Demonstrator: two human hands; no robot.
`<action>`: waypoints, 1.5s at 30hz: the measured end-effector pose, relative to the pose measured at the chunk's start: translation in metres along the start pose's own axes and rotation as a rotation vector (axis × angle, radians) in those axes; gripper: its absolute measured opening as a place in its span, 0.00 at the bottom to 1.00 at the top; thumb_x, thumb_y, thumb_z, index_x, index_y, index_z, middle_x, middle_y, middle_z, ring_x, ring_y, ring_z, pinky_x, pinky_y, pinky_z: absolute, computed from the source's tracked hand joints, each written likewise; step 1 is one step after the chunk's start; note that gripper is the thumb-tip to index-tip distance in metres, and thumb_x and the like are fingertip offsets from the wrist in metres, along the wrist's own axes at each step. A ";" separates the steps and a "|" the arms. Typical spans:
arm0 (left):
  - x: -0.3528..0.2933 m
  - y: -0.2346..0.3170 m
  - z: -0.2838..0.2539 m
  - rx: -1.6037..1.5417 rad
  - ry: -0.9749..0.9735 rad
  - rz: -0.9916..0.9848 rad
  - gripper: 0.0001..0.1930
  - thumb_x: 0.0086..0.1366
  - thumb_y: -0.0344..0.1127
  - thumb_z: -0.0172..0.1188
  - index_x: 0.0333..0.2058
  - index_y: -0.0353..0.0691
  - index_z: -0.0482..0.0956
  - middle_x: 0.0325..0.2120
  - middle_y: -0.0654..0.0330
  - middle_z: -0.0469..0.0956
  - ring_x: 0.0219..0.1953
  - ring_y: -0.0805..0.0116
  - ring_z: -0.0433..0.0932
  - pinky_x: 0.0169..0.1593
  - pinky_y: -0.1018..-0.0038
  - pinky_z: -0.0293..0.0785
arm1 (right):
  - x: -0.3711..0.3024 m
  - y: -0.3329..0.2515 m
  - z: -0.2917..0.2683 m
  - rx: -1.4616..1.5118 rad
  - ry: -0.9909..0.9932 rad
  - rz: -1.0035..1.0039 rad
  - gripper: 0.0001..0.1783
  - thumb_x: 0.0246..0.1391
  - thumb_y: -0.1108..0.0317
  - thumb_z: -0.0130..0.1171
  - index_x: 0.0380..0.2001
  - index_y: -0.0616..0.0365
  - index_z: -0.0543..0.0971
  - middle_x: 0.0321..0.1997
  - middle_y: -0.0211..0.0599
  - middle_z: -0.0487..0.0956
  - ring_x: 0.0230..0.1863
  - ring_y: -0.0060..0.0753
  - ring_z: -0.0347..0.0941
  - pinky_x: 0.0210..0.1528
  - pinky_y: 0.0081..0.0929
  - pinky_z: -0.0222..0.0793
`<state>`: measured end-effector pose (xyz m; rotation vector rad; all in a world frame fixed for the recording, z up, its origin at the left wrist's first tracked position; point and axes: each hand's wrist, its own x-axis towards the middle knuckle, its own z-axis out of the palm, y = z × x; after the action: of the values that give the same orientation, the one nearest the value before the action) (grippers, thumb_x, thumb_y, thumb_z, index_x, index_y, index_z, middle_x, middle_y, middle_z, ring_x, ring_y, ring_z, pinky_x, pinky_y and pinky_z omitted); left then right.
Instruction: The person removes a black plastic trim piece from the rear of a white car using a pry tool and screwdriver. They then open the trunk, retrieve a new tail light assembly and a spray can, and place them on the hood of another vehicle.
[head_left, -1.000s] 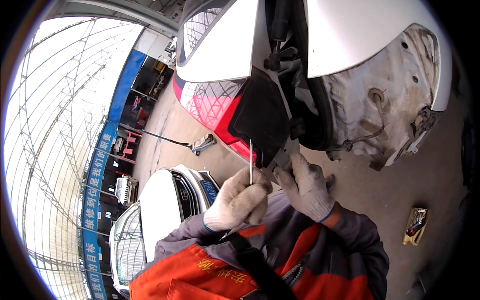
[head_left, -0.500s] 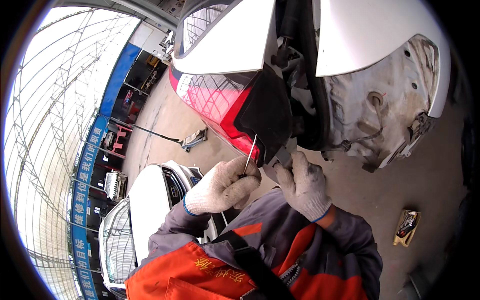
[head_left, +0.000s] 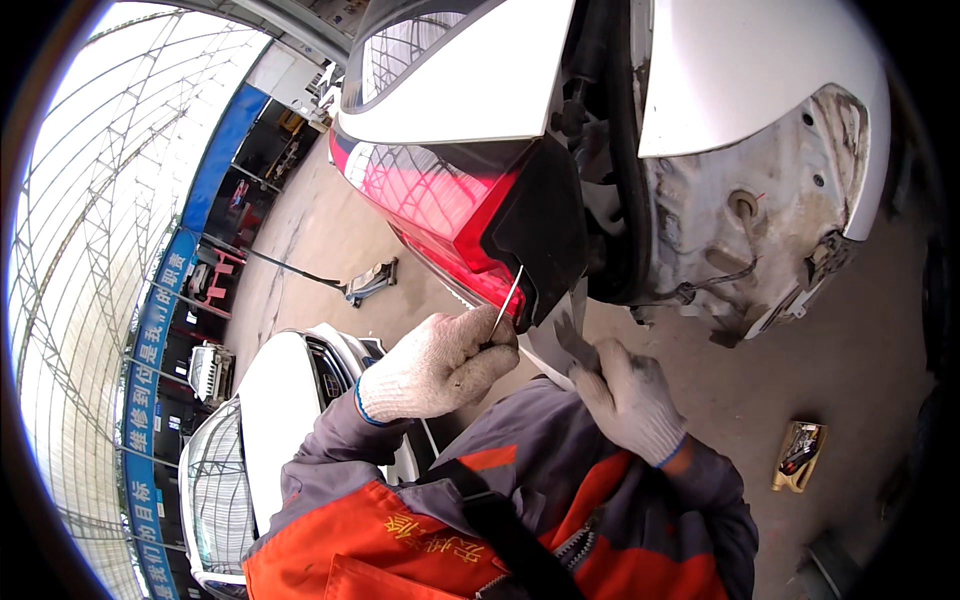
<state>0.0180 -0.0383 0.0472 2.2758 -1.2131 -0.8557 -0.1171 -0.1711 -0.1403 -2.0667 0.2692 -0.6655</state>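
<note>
My left hand [head_left: 440, 365], in a whitish work glove, is closed round a thin metal rod [head_left: 508, 300]. The rod's tip reaches the dark trim [head_left: 540, 235] beside the red tail light [head_left: 430, 205] of a white car; its lower end is hidden in the glove. My right hand [head_left: 630, 400], gloved too and blurred, grips a flat grey piece [head_left: 572, 342] with a forked-looking end, whose kind I cannot make out. That piece is in front of a pale panel edge [head_left: 548, 350] just below the tail light's lower corner.
The white tailgate [head_left: 470, 95] is above the light. To the right, the car's body [head_left: 715, 230] is exposed and dirty, with a dangling cable. A second white car [head_left: 290, 420] stands at left, near a floor jack [head_left: 370, 282]. A yellowish container [head_left: 800, 455] lies on the floor at right.
My right hand has drawn down and slightly right, away from the light's corner, with the grey piece still in it. My left hand keeps the rod at the trim. The view has shifted slightly.
</note>
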 end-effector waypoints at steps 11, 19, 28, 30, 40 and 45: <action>0.002 -0.005 -0.004 -0.118 -0.079 -0.001 0.07 0.69 0.33 0.56 0.37 0.34 0.73 0.17 0.61 0.73 0.19 0.75 0.75 0.25 0.74 0.70 | 0.023 -0.080 -0.053 0.426 -0.167 -0.141 0.09 0.64 0.67 0.54 0.34 0.62 0.71 0.21 0.44 0.71 0.21 0.44 0.73 0.24 0.39 0.66; 0.007 -0.013 -0.008 -0.156 -0.141 0.058 0.08 0.70 0.34 0.56 0.36 0.35 0.72 0.15 0.63 0.72 0.17 0.76 0.74 0.23 0.75 0.69 | 0.031 -0.085 -0.037 0.356 -0.006 -0.163 0.09 0.66 0.66 0.52 0.38 0.62 0.72 0.24 0.49 0.76 0.25 0.54 0.77 0.27 0.42 0.69; 0.009 -0.018 -0.007 -0.187 -0.181 0.057 0.07 0.69 0.33 0.56 0.35 0.36 0.71 0.16 0.61 0.71 0.19 0.73 0.73 0.25 0.72 0.68 | 0.036 -0.094 -0.045 0.294 -0.017 0.003 0.07 0.61 0.71 0.56 0.33 0.64 0.73 0.24 0.45 0.73 0.24 0.45 0.73 0.27 0.37 0.67; 0.009 -0.015 -0.009 -0.174 -0.188 0.050 0.07 0.69 0.33 0.55 0.36 0.36 0.71 0.16 0.61 0.71 0.19 0.73 0.73 0.26 0.71 0.69 | 0.037 -0.095 -0.042 0.266 0.038 -0.046 0.10 0.62 0.68 0.56 0.30 0.63 0.72 0.21 0.45 0.73 0.24 0.46 0.74 0.27 0.37 0.67; 0.003 0.003 -0.017 -0.091 -0.208 -0.042 0.06 0.69 0.33 0.55 0.40 0.36 0.72 0.16 0.59 0.72 0.20 0.69 0.76 0.27 0.69 0.71 | 0.044 -0.108 -0.069 0.418 -0.155 0.127 0.11 0.64 0.66 0.54 0.34 0.66 0.73 0.22 0.49 0.74 0.24 0.48 0.74 0.28 0.40 0.67; 0.008 -0.001 -0.022 0.012 -0.210 0.060 0.07 0.69 0.34 0.55 0.40 0.36 0.73 0.17 0.58 0.73 0.20 0.65 0.77 0.28 0.68 0.72 | 0.035 -0.110 -0.049 0.358 0.040 0.119 0.10 0.63 0.68 0.54 0.33 0.66 0.75 0.22 0.50 0.74 0.26 0.48 0.75 0.30 0.38 0.67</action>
<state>0.0371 -0.0428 0.0598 2.1900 -1.3724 -1.0883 -0.1225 -0.1596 -0.0156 -1.6839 0.2727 -0.6326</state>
